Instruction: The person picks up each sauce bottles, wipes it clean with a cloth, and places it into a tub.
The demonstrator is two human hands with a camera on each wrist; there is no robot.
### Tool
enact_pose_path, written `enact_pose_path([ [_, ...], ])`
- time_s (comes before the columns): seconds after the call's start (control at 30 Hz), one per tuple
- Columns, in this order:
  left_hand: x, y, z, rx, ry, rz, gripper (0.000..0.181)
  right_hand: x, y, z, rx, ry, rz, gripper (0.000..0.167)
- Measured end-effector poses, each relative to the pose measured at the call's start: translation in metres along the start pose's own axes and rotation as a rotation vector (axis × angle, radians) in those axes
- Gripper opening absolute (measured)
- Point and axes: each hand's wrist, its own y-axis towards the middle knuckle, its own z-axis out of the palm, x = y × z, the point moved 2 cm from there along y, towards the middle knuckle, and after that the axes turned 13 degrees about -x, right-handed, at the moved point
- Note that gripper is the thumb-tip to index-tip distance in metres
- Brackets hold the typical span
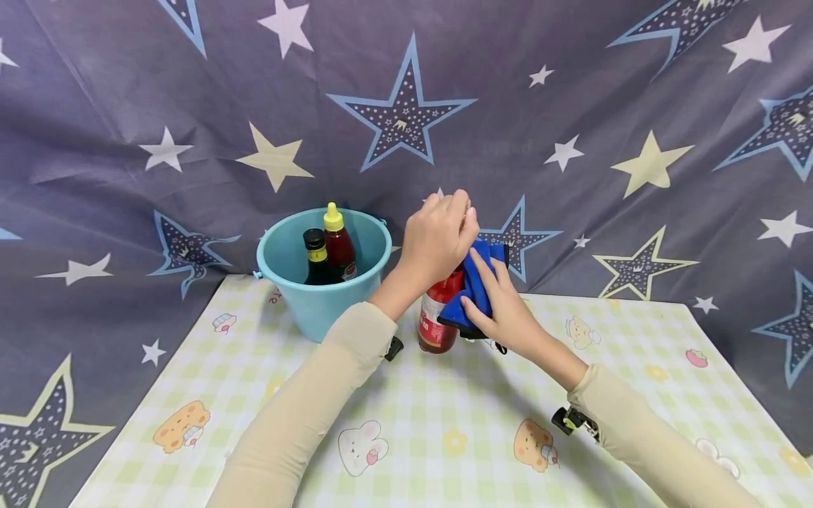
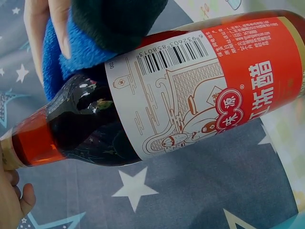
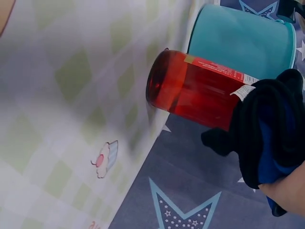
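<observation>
My left hand (image 1: pixel 437 236) grips the top of a glass vinegar bottle (image 1: pixel 437 326) by its cap. The bottle holds red liquid and bears a red and white label, seen large in the left wrist view (image 2: pixel 190 90). A blue cloth (image 1: pixel 471 291) with black edging lies against the bottle's side. With thumb and fingers, my right hand (image 1: pixel 508 310) holds the cloth there. In the right wrist view the folded cloth (image 3: pixel 267 138) wraps partly around the upper bottle. Whether the bottle's base touches the table is hard to tell.
A light blue bucket (image 1: pixel 317 307) stands at the back left of the table. Inside are a dark bottle (image 1: pixel 315 257) with a black cap and a red bottle (image 1: pixel 339 247) with a yellow nozzle. Behind the checked tablecloth (image 1: pixel 432 451) hangs a star-patterned curtain (image 1: pixel 521 106).
</observation>
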Motion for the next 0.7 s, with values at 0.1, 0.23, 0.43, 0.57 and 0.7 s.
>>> enact_pose_path([
  [0.1,0.000,-0.001,0.000,-0.007,-0.003,0.001,0.024,0.000,-0.004,0.001,0.014,0.012,0.037,0.084],
  [0.23,0.000,-0.001,-0.001,-0.011,-0.010,0.003,0.024,-0.001,-0.007,0.003,0.038,0.024,0.083,0.084],
  [0.43,0.000,0.000,0.000,-0.008,-0.008,-0.006,0.024,-0.004,-0.010,0.007,0.088,0.018,0.144,0.084],
  [0.57,0.000,0.000,0.001,-0.007,-0.009,-0.011,0.024,-0.005,-0.013,0.010,0.102,0.002,0.148,0.083],
  [0.7,0.000,0.000,0.001,-0.015,-0.011,-0.006,0.024,-0.005,-0.015,0.011,0.112,-0.012,0.151,0.083],
])
